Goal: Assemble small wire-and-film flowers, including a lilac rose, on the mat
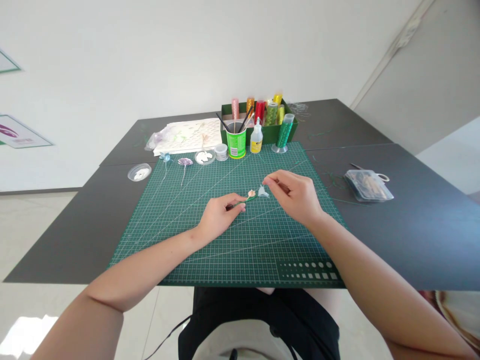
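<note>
My left hand [221, 216] is closed in a pinch on the green stem of a small peach-coloured flower [251, 193]. The bloom points up and to the right, past the thumb and forefinger. My right hand [294, 194] is closed too, with thumb and forefinger pressed together. Right below those fingertips is a pale blue petal-like piece [263, 192], pinched at its narrow upper end. A small gap separates the blue piece from the flower. Both hands are over the middle of the green cutting mat [232, 250].
Along the mat's far edge stand a green can with brushes [236, 142], a glue bottle [256, 137], a small tub [221, 152] and a green thread spool [285, 132]. Behind is a box of spools [227, 111]. Wire flowers [185, 161] lie left, a plastic case [367, 185] right.
</note>
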Motion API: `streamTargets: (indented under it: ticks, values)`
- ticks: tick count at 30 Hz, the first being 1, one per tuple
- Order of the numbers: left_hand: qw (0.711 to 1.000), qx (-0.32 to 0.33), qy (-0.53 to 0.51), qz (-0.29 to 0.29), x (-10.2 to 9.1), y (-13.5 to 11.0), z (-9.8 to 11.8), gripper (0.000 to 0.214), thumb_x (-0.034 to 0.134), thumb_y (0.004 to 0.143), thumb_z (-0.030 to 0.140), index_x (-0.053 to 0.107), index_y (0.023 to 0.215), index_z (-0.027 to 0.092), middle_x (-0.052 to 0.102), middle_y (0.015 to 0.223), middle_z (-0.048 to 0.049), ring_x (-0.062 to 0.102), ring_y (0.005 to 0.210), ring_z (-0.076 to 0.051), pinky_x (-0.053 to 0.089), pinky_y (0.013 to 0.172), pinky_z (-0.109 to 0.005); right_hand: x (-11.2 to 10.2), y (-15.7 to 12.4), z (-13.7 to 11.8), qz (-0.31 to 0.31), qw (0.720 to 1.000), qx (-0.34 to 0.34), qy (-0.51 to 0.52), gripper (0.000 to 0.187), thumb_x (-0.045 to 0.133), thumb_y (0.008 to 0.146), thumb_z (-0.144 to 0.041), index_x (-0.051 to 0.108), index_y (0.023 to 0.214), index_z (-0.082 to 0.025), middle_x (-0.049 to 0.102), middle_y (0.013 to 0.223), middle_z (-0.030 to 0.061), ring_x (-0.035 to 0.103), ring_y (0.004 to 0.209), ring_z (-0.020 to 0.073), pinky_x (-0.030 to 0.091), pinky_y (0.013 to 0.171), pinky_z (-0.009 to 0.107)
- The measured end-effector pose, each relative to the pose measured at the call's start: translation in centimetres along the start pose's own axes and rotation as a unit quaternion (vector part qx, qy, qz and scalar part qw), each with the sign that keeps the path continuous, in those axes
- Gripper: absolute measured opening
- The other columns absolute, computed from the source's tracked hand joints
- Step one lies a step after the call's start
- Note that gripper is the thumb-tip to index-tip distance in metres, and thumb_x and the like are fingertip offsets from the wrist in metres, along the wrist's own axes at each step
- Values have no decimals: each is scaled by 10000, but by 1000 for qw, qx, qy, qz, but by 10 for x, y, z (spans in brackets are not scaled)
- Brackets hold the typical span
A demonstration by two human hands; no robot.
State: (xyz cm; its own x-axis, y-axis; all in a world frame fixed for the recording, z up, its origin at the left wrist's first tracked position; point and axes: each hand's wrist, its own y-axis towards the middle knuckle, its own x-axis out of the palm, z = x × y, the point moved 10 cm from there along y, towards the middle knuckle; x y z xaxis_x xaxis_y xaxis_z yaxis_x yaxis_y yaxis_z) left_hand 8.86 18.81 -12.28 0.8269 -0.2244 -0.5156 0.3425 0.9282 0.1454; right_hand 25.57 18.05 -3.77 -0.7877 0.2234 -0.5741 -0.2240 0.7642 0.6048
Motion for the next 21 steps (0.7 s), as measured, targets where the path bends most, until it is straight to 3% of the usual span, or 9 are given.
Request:
streamTargets:
  ticks: [5, 12, 15, 21]
  values:
    - [997, -23, -65, 18, -3, 4, -10, 176, 665, 921, 309, 757, 1028, 203, 796, 802, -7, 748, 767, -191, 547, 751, -304, 10, -3, -14, -51, 997, -46, 31, 209, 552, 993, -228, 685, 833, -210, 687, 707, 10, 566, 577, 137, 421, 580, 283]
    - [994, -46, -98, 33, -6, 7, -19, 192, 669, 901, 324, 721, 1023, 185, 804, 804, -12, 769, 773, -194, 565, 752, -293, 52, -30, -50, -220, 963, -141, 71, 252, 500, 1037, -230, 694, 882, -187, 754, 802, 43, 686, 700, 155, 481, 641, 265]
    - [993, -42, -97, 45, -9, 8, -19, 185, 671, 898, 326, 713, 1017, 190, 803, 794, -4, 773, 784, -193, 571, 787, -300, 69, -42, -55, -273, 949, -143, 68, 244, 503, 1038, -216, 699, 899, -173, 753, 805, 39, 676, 673, 150, 454, 607, 264]
    - [993, -45, -89, 60, -12, 9, -21, 165, 671, 902, 316, 708, 1010, 197, 800, 772, 6, 772, 769, -195, 575, 784, -312, 89, -55, -56, -314, 938, -129, 76, 236, 518, 1042, -217, 708, 908, -178, 764, 823, 29, 682, 685, 148, 430, 593, 258]
